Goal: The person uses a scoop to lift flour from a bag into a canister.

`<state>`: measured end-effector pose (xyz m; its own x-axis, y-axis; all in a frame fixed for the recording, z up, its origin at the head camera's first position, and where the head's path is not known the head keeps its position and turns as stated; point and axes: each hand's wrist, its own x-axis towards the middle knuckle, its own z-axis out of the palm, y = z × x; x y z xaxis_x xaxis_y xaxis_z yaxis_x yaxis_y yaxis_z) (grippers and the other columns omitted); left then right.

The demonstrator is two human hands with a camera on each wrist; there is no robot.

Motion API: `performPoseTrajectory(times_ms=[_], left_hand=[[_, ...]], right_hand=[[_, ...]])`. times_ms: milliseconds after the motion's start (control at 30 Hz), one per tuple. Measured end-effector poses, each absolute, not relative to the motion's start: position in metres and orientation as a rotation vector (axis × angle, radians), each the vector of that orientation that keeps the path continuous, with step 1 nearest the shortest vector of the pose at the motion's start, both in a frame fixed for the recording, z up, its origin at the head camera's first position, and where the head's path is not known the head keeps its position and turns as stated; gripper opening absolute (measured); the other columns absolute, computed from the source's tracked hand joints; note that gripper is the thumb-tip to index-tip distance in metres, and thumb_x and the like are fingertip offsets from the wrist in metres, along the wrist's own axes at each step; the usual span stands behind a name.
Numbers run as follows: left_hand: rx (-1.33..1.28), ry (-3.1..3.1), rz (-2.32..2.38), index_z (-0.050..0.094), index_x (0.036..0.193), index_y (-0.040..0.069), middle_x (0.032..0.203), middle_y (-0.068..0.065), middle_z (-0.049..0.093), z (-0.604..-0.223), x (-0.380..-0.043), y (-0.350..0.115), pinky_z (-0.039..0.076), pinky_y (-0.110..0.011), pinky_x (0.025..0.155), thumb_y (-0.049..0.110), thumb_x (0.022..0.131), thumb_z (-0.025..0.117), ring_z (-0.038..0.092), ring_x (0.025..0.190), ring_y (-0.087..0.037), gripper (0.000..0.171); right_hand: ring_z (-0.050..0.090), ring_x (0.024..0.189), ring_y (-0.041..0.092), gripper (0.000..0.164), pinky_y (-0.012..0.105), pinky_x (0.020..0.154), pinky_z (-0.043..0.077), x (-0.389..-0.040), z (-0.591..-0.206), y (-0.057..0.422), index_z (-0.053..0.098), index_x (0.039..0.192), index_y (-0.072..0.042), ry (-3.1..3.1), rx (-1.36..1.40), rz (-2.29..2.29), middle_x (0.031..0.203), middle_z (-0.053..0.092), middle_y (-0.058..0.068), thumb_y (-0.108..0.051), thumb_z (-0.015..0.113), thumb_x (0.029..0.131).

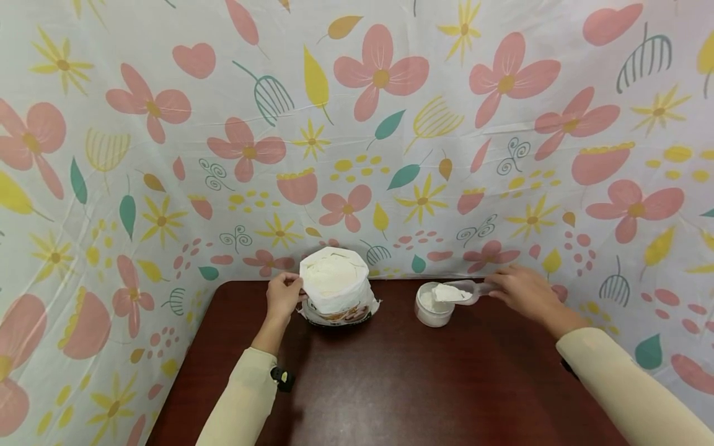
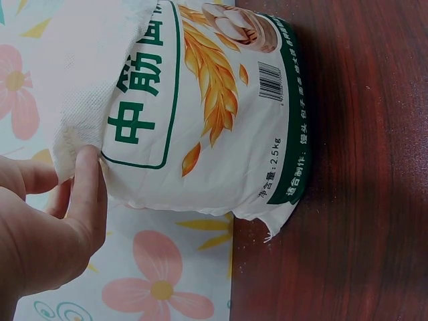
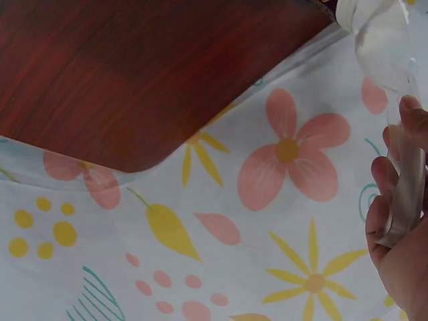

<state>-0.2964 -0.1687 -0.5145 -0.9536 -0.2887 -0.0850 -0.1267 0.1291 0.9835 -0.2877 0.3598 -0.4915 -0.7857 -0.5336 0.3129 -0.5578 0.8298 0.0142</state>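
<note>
A white flour bag with its top rolled open stands at the back of the table, flour showing inside. My left hand pinches its folded rim from the left; the left wrist view shows thumb and fingers on the white cloth edge of the bag. To the right sits a small clear tub with white flour in it. Over its rim is a clear plastic scoop carrying a heap of flour. My right hand grips the scoop's handle, fingers wrapped around it in the right wrist view.
The dark red-brown table has rounded corners. A white curtain printed with flowers and leaves hangs close behind it and along both sides. The bag's crumpled lower edge spreads out near the tabletop.
</note>
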Motion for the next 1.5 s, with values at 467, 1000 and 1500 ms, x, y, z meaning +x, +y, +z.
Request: performPoseTrajectory(times_ms=[467, 1000, 1500], left_hand=[[0.405, -2.27, -1.941, 0.066, 0.115, -0.007, 0.092, -0.015, 0.065, -0.514, -0.297, -0.169, 0.068, -0.044, 0.077, 0.009, 0.1, 0.061, 0.069, 0.067, -0.014, 0.022], [0.397, -2.277, -1.938, 0.065, 0.115, -0.008, 0.094, -0.016, 0.064, -0.514, -0.296, -0.169, 0.068, -0.047, 0.079, 0.009, 0.101, 0.06, 0.07, 0.068, -0.015, 0.022], [0.405, -2.278, -1.938, 0.065, 0.116, -0.007, 0.093, -0.015, 0.063, -0.514, -0.297, -0.169, 0.069, -0.042, 0.077, 0.008, 0.101, 0.06, 0.069, 0.067, -0.013, 0.022]], right_hand=[[0.063, 0.081, 0.028, 0.026, 0.044, 0.064, 0.06, -0.304, -0.48, 0.345, 0.079, 0.093, -0.011, -2.585, 0.985, -0.062, 0.086, 0.065, 0.004, -0.01, 0.093, 0.072], [0.062, 0.091, 0.028, 0.029, 0.044, 0.059, 0.059, -0.313, -0.466, 0.332, 0.079, 0.1, -0.014, -2.597, 1.006, -0.245, 0.11, 0.074, 0.003, -0.017, 0.093, 0.075], [0.058, 0.081, 0.03, 0.025, 0.042, 0.066, 0.06, -0.322, -0.456, 0.322, 0.079, 0.094, -0.016, -2.609, 1.012, -0.419, 0.098, 0.074, 0.003, -0.024, 0.093, 0.075]])
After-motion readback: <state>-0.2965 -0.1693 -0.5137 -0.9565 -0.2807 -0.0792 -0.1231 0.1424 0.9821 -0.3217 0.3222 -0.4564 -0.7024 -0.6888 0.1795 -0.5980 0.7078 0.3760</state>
